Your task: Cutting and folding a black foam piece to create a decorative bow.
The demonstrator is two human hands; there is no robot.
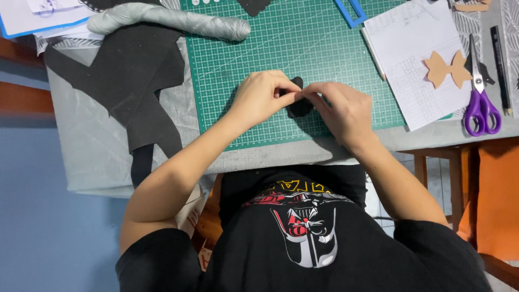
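My left hand and my right hand meet over the green cutting mat, near its front edge. Both pinch a small black piece of fabric between their fingertips. The piece is mostly hidden by my fingers; only a dark lobe shows above and below them. My forearms reach in from the bottom of the view.
A large black fabric sheet and a grey roll lie left of the mat. At right lie white paper with a tan bow-shaped cutout, purple-handled scissors and a pencil. The table edge runs just below the mat.
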